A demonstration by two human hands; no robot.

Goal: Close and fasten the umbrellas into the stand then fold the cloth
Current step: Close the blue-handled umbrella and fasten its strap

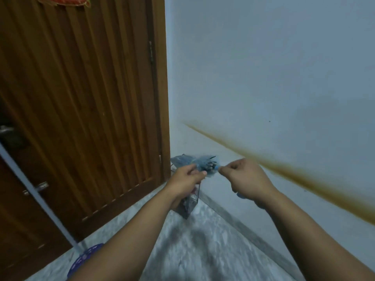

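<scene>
Two bare hands meet at a crinkly pale-blue umbrella (197,164) w/ thin dark ribs, near the wall corner over a wire stand (190,201): left hand (185,179) fingers wrapped round its bunched fabric, right hand (242,178) fingers pinching its blue tip; no legible writing.

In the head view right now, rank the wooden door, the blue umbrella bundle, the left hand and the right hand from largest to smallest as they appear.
1. Wooden door, by far the largest.
2. Left hand and right hand: they look about alike, so no ranking between them.
3. Blue umbrella bundle, smallest visible, though the hands hide part of it.
</scene>
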